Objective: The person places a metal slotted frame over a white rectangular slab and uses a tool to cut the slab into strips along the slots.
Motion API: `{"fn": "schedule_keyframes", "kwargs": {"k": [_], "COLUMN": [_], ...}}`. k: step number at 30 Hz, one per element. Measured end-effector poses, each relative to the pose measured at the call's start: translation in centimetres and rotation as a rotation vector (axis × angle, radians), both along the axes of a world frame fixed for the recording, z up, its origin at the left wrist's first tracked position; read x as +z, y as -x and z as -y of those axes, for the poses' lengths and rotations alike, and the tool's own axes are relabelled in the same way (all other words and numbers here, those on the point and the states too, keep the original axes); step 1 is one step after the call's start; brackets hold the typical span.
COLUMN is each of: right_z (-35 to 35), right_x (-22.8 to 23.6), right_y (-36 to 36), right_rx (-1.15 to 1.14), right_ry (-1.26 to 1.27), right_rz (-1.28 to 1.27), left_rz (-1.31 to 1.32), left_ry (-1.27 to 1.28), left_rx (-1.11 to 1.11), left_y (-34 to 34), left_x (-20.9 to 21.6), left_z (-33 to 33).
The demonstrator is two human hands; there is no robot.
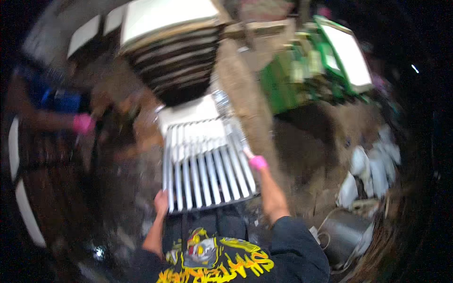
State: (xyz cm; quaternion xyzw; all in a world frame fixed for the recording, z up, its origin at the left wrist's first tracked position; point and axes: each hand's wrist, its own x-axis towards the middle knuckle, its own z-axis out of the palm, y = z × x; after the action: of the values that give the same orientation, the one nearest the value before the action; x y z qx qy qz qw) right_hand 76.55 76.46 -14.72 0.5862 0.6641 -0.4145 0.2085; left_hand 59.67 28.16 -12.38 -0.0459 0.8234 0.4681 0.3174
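Observation:
A slatted rack (pixel 207 179) of silver bars in a dark frame lies level before my waist. My left hand (pixel 161 202) is closed on its left edge, close to the near corner. Along the right side, my right hand (pixel 258 163), with bright pink covering part of it, grips the rack's edge; its fingers are partly blurred. Beyond the bars is a white flat panel (pixel 191 112), and part of a white sheet shows at the far half of the rack. Motion blur hides finer detail of both hands.
A tall stack of white-topped trays or frames (pixel 174 61) stands ahead. Green frames (pixel 283 78) and a white panel (pixel 347 56) are at right. White sacks (pixel 373 165) and a metal pot (pixel 342 236) sit lower right. Another person's pink-gloved hand (pixel 84 123) is at left.

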Motion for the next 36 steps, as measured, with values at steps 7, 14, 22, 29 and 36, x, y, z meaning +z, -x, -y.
{"fn": "schedule_keyframes", "kwargs": {"k": [7,14,22,29,36], "right_z": [-7.2,-14.5,-17.5,-13.3,-13.8], "right_x": [-13.2,-25.9,-37.8,-38.6,-40.3], "right_y": [0.0,11.3,14.0,16.6,15.9], "right_rx": [0.141,0.085,0.275,0.348,0.278], "right_ry": [-0.190,-0.163,-0.472,-0.748,-0.887], "right_rz": [-0.195,-0.199,-0.404,-0.220,-0.149], "left_rz": [-0.287,-0.395,-0.442,-0.538,-0.590], "left_ry": [0.269,0.243,0.206,0.179,0.206], "left_rx": [-0.091,0.074,0.157,0.236,0.223], "left_y": [-0.3,4.5,7.0,4.7,6.4], "left_x": [-14.5,-31.6,-43.4,-48.9,-47.4], "left_z": [-6.2,-15.3,-18.3,-17.8,-19.1]}}
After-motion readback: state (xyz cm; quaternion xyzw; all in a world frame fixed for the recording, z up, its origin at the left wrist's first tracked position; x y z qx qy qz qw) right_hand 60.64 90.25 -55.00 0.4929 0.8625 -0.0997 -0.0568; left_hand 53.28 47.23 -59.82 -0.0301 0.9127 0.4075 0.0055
